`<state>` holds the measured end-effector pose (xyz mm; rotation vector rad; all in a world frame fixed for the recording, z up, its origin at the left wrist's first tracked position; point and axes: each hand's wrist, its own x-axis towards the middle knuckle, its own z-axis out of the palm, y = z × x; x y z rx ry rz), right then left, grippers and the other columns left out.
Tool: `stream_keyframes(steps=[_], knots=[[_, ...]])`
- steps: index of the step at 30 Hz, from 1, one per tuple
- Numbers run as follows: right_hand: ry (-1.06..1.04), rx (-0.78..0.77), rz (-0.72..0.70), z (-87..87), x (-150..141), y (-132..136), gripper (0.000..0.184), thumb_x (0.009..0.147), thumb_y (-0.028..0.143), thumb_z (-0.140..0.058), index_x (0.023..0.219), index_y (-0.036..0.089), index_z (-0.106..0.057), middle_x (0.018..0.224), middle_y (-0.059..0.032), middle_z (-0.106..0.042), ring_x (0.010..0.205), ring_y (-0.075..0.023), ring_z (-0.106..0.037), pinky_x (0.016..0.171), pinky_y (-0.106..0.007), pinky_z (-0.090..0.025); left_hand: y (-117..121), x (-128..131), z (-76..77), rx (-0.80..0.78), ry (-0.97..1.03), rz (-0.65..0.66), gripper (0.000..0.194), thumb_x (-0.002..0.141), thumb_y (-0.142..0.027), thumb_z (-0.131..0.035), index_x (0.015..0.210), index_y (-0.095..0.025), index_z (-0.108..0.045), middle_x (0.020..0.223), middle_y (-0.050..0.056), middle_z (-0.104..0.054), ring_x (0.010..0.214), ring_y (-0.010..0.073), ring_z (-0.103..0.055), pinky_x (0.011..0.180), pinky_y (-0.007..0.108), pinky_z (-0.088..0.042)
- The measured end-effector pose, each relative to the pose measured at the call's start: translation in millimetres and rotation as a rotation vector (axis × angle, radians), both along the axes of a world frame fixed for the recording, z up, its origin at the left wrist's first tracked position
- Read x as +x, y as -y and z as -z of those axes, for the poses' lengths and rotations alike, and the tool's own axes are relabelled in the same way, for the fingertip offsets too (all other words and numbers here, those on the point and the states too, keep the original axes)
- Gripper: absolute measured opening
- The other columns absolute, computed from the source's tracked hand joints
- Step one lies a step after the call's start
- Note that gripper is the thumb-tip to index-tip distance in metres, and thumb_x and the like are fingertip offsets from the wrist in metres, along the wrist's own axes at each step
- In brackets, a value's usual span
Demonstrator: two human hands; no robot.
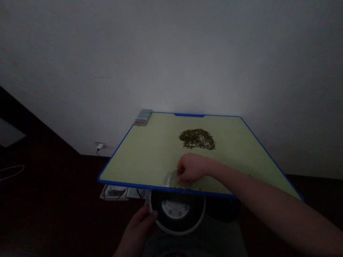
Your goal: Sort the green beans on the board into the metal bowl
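A round basin [175,232] with a pale rim and dark inside is just below the table's front edge. My left hand [140,223] grips its left rim, thumb on top. Over the front part of the table, my right hand [192,169] is closed, fingers curled down at a clear, round, dish-like piece [171,180]; its far side is hidden by the hand. Small dark grains lie along the edge by that piece. Farther back on the tabletop spreads a loose pile of small greenish-brown grains [197,139], thinner on its right side.
The pale yellow-green table [146,150] has a blue rim and stands against a grey wall. A blurred stack [143,117] sits at its back left corner. Under the front edge is a white box [113,193] with cables. A white plug [100,146] is in the wall at left.
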<state>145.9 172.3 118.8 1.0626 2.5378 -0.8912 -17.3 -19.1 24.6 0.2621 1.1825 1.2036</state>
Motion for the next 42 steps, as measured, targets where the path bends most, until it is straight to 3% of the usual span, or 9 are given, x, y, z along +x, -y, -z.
stream_keyframes(steps=[6, 13, 21, 25, 29, 32, 42], knots=[[-0.055, 0.003, 0.006, 2.7, 3, 0, 0.014, 0.072, 0.027, -0.066, 0.067, 0.016, -0.072, 0.060, -0.0023, -0.069, 0.055, -0.0133, -0.061, 0.054, -0.023, -0.041, 1, 3, -0.7, 0.000, 0.014, 0.006, 0.027, 0.062, -0.034, -0.086, 0.081, -0.017, -0.075, 0.080, 0.009, -0.081, 0.082, 0.0289, -0.075, 0.078, 0.039, -0.056], [-0.153, -0.236, 0.060, 13.2, 16, -5, 0.013, 0.071, 0.028, -0.065, 0.071, 0.015, -0.070, 0.060, -0.0017, -0.068, 0.055, -0.0135, -0.063, 0.054, -0.022, -0.044, 1, 0, 8.0, 0.028, 0.039, 0.027, 0.023, 0.069, -0.031, -0.082, 0.087, -0.018, -0.075, 0.082, 0.007, -0.081, 0.086, 0.0271, -0.075, 0.081, 0.036, -0.055], [-0.167, -0.177, -0.048, 5.4, 21, -2, 0.012, 0.071, 0.026, -0.065, 0.070, 0.016, -0.071, 0.059, 0.0010, -0.065, 0.056, -0.0116, -0.060, 0.058, -0.022, -0.043, 1, 0, 5.6, 0.030, 0.041, 0.028, 0.022, 0.069, -0.029, -0.082, 0.087, -0.018, -0.075, 0.078, 0.004, -0.080, 0.086, 0.0258, -0.075, 0.081, 0.034, -0.055], [-0.240, -0.262, 0.078, 2.9, 46, -8, 0.013, 0.071, 0.028, -0.065, 0.067, 0.016, -0.067, 0.061, -0.0002, -0.066, 0.057, -0.0131, -0.063, 0.058, -0.023, -0.046, 1, 2, 3.0, 0.025, 0.039, 0.028, 0.021, 0.068, -0.031, -0.083, 0.082, -0.018, -0.074, 0.077, 0.004, -0.080, 0.084, 0.0262, -0.075, 0.079, 0.035, -0.056], [-0.241, -0.289, 0.235, 10.9, 80, -12, 0.015, 0.069, 0.032, -0.065, 0.066, 0.017, -0.065, 0.058, -0.0007, -0.064, 0.054, -0.0150, -0.062, 0.052, -0.024, -0.045, 1, 5, 4.8, 0.003, 0.049, 0.021, 0.023, 0.064, -0.031, -0.085, 0.080, -0.018, -0.073, 0.075, 0.004, -0.079, 0.082, 0.0268, -0.075, 0.078, 0.036, -0.056], [-0.222, -0.288, 0.278, 17.1, 91, -8, 0.013, 0.067, 0.030, -0.064, 0.065, 0.017, -0.064, 0.057, -0.0005, -0.064, 0.053, -0.0147, -0.061, 0.052, -0.024, -0.046, -1, 7, 5.3, -0.019, 0.041, 0.019, 0.028, 0.060, -0.032, -0.086, 0.080, -0.018, -0.073, 0.075, 0.005, -0.080, 0.081, 0.0278, -0.075, 0.077, 0.038, -0.056], [-0.187, -0.174, 0.146, 12.3, 62, 24, 0.011, 0.069, 0.026, -0.065, 0.065, 0.017, -0.068, 0.058, -0.0008, -0.065, 0.053, -0.0135, -0.059, 0.050, -0.023, -0.040, -3, 11, 6.6, 0.003, -0.032, 0.070, 0.028, 0.060, -0.037, -0.086, 0.075, -0.018, -0.073, 0.075, 0.006, -0.080, 0.079, 0.0265, -0.074, 0.074, 0.034, -0.056]])
